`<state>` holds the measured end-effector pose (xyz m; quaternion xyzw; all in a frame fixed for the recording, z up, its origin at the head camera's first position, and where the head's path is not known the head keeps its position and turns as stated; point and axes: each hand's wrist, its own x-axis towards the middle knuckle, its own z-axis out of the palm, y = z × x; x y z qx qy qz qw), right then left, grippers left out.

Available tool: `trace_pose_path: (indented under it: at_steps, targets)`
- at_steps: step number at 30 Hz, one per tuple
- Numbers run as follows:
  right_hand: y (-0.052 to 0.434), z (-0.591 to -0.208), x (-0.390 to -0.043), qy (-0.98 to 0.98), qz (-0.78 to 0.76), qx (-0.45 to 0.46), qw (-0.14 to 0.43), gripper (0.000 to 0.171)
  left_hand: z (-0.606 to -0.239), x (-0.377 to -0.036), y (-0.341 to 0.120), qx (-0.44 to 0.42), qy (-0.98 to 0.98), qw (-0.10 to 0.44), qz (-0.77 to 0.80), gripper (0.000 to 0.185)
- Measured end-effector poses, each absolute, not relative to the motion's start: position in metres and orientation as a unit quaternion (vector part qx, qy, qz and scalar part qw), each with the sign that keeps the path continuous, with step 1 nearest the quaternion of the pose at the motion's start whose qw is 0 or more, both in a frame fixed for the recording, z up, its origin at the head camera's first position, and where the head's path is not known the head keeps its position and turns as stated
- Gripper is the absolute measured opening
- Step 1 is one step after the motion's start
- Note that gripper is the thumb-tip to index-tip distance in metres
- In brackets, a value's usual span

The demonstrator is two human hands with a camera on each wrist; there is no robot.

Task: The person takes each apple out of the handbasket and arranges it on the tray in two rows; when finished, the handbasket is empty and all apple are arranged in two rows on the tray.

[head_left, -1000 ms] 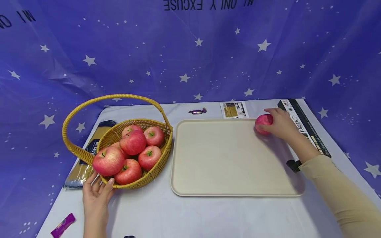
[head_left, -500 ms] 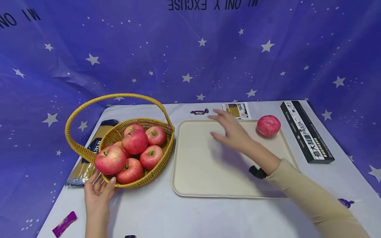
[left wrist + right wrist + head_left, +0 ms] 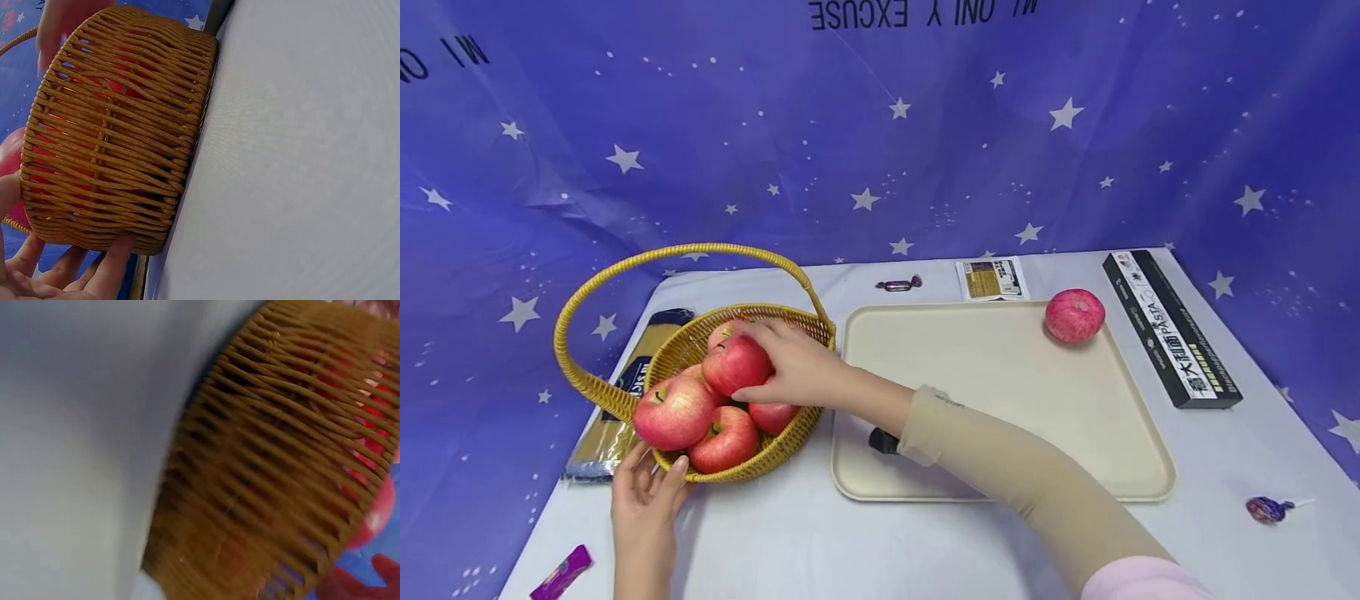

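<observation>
A yellow wicker basket (image 3: 805,429) with a tall hoop handle holds several red apples. My left hand (image 3: 643,508) grips its near left rim, thumb over the edge and fingers against the outer wall. In the left wrist view those fingers (image 3: 112,269) touch the woven side (image 3: 112,150). My right hand (image 3: 801,362) reaches into the basket and holds the topmost apple (image 3: 735,365), fingers behind it and thumb at its near side. A single apple (image 3: 1075,316) sits on the far right of the beige tray (image 3: 1000,400).
A black pasta box (image 3: 1172,329) lies right of the tray, a pasta bag (image 3: 602,442) partly under the basket. Behind the tray are a wrapped candy (image 3: 898,284) and a small packet (image 3: 992,278). A lollipop (image 3: 1267,509) and a purple wrapper (image 3: 561,573) lie nearer the front.
My right hand let go of the apple at the tray's far right, swept left across the tray and took hold of the top apple in the basket. The left hand stays on the rim.
</observation>
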<state>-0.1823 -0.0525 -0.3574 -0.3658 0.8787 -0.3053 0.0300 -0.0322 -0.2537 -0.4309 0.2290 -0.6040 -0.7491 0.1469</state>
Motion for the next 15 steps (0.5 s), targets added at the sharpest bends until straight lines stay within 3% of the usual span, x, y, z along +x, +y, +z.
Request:
trace_pose_path:
  at_steps: [7, 15]
  targets:
    - [-0.092, -0.363, -0.196, 0.912, -0.255, -0.317, 0.055, 0.087, -0.431, -0.032, -0.255, 0.236, -0.601, 0.147, -0.75, 0.053]
    - [-0.081, -0.362, -0.197, 0.901, -0.302, -0.31, 0.04, 0.08, -0.432, -0.033, -0.253, 0.224, -0.597, 0.145, -0.757, 0.056]
